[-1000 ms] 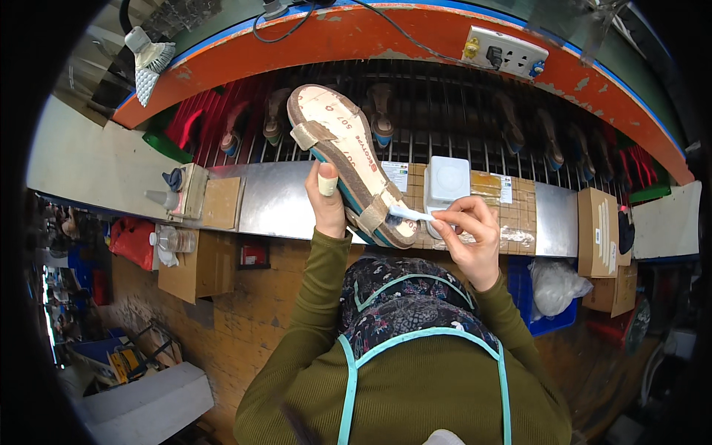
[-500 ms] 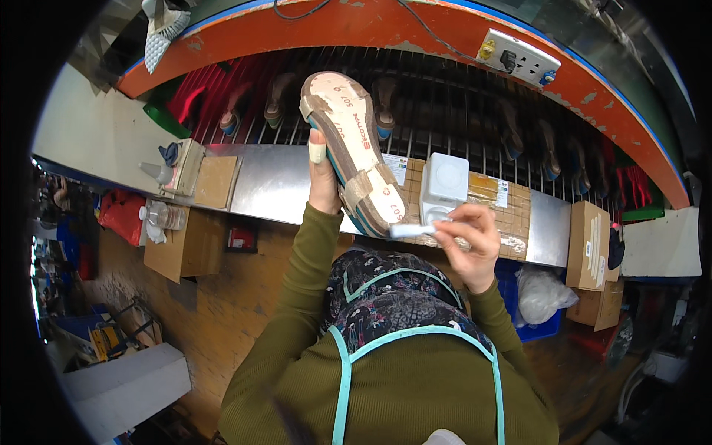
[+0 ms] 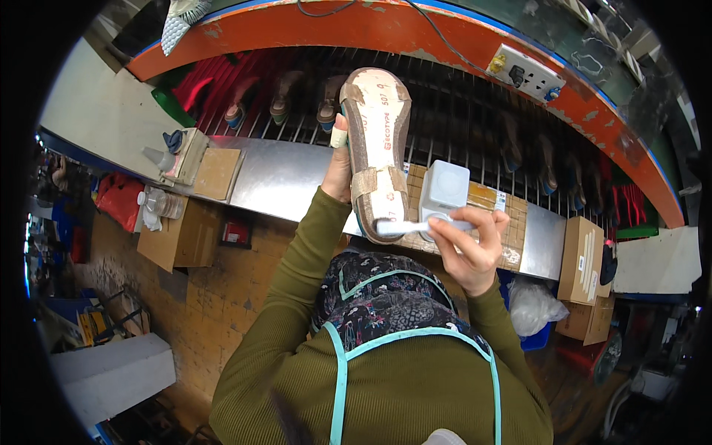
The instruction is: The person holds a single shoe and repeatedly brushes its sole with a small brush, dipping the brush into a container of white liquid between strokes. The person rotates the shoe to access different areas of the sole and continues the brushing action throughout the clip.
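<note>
left hand (image 3: 340,167) gripping upturned shoe (image 3: 374,144) by its side, right hand (image 3: 469,248) pinching brush (image 3: 415,227) against heel, white tub (image 3: 443,190) just behind

Beige sandal (image 3: 376,144) sole-up, white brush (image 3: 415,226) at heel

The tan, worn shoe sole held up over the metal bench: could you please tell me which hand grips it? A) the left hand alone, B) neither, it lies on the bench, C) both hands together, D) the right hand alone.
A: the left hand clasps the tan shoe sole by its edge, while the right hand holds a pale brush against the sole's lower end.
</note>
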### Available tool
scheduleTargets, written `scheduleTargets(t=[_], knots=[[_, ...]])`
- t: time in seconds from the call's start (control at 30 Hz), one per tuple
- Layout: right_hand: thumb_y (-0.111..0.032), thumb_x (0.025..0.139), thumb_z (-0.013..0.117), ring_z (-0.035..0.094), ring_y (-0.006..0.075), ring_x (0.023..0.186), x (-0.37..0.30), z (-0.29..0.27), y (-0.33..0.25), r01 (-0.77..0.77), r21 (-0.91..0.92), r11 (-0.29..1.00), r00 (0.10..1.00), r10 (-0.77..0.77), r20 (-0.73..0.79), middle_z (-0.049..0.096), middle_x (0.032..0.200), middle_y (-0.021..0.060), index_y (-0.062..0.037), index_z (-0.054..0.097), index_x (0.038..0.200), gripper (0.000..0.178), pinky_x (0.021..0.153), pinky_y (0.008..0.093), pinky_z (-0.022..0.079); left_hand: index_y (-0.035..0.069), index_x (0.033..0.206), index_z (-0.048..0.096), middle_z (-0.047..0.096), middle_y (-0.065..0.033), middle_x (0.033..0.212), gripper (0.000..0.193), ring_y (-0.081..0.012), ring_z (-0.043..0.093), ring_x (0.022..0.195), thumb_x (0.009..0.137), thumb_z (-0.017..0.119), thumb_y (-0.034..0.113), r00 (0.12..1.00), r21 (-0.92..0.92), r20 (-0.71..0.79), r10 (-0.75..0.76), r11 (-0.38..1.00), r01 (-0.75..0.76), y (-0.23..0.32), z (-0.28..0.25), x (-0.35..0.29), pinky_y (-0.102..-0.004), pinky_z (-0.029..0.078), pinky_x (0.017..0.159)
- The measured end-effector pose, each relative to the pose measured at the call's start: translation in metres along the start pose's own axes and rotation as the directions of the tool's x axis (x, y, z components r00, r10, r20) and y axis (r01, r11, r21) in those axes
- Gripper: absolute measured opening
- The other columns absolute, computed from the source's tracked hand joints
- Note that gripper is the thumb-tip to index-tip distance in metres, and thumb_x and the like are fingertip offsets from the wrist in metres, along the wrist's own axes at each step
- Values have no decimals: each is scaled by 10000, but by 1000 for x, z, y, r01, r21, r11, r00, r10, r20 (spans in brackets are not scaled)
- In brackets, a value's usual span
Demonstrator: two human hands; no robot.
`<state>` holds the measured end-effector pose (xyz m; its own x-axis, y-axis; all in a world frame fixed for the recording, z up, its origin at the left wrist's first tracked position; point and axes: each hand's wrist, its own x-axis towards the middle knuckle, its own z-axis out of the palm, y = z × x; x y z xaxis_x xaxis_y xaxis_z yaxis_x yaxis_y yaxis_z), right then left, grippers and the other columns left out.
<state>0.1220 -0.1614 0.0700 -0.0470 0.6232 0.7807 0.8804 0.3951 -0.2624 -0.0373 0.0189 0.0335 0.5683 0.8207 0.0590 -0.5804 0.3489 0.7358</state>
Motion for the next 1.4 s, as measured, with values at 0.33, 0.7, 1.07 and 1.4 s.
scheduleTargets(t=[0.33,0.7,1.07,1.4], knots=[[-192,657,872,551,130,795,-9,4,5,-27,3,1000,1000,27,-7,634,938,-5,-197,777,944,303,750,347,277,44,1419,424,590,-135,1277,985,-195,640,1095,821,436,827,1000,154,7,-4,988,3,-12,-10,-3,-329,573,896],[-188,641,870,567,122,826,-23,1,9,-63,47,997,998,63,-4,620,929,-9,-192,778,953,326,773,340,284,37,1424,416,587,-138,1281,1005,-196,640,1092,814,433,835,999,118,33,-18,993,14,-26,-11,-1,-327,574,887],[-169,666,857,556,134,819,-24,6,15,-151,81,985,987,155,-50,627,910,6,-170,780,940,285,774,332,292,29,1430,408,584,-140,1285,1025,-197,639,1090,807,430,843,995,28,92,-36,999,34,-41,-15,8,-324,574,878],[-175,717,831,561,111,776,-20,3,21,-245,44,969,969,245,-8,633,955,7,-158,778,920,210,766,318,286,-4,1420,398,580,-153,1274,1086,-198,638,1059,775,436,868,983,172,129,-127,980,104,-45,-12,7,-315,579,836]])
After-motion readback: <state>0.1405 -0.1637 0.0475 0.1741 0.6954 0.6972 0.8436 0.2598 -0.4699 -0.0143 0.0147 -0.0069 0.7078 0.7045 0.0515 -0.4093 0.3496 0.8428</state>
